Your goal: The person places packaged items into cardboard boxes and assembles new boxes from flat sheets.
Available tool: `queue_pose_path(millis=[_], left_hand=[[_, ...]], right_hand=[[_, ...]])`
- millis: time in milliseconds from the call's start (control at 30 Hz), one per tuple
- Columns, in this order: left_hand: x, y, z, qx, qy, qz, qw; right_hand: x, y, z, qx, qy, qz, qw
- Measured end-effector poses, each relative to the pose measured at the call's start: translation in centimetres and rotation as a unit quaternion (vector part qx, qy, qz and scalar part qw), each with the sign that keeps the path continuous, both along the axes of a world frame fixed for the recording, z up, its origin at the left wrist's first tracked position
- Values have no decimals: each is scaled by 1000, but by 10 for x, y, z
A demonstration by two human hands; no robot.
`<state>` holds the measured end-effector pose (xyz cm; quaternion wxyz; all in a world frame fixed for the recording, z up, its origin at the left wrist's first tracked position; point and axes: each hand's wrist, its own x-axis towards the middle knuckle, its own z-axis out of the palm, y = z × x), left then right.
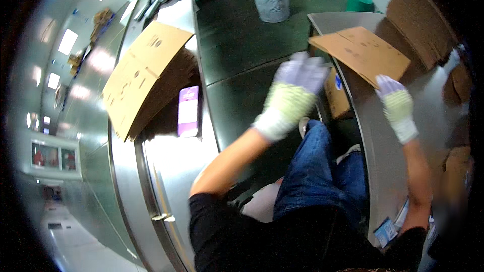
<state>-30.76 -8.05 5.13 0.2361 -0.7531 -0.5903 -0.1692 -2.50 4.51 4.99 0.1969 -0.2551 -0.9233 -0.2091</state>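
Both my hands wear gloves with pale purple fingers and yellow-and-white cuffs. My left hand is in the air between the two tables, blurred by motion, its fingers stretched out and nothing visible in them. At the right, my right hand grips the near corner of a flattened cardboard box. That brown piece lies tilted over the grey table. A stack of flattened cardboard boxes rests on the metal table to my left. Beside the stack lies a phone with a lit purple and white screen.
The metal table runs along my left side. More cardboard stands upright at the far right. A box sits below the grey table's edge. On the green floor stand a wrapped roll and a green roll. Small packets lie near my right elbow.
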Motion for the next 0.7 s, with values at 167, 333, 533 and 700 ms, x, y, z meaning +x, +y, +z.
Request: queue_pose_path(millis=[167, 333, 533, 700], left_hand=[[113, 46, 14, -84, -233, -306, 919], [147, 34, 38, 43, -444, -382, 809], [169, 25, 18, -24, -603, -439, 665], [167, 30, 21, 18, -633, -393, 667]], right_hand=[[45, -71, 70, -37, -65, 124, 989], [112, -107, 77, -63, -31, 22, 997], [219, -95, 50, -73, 105, -232, 964], [299, -77, 28, -80, 168, -369, 911]])
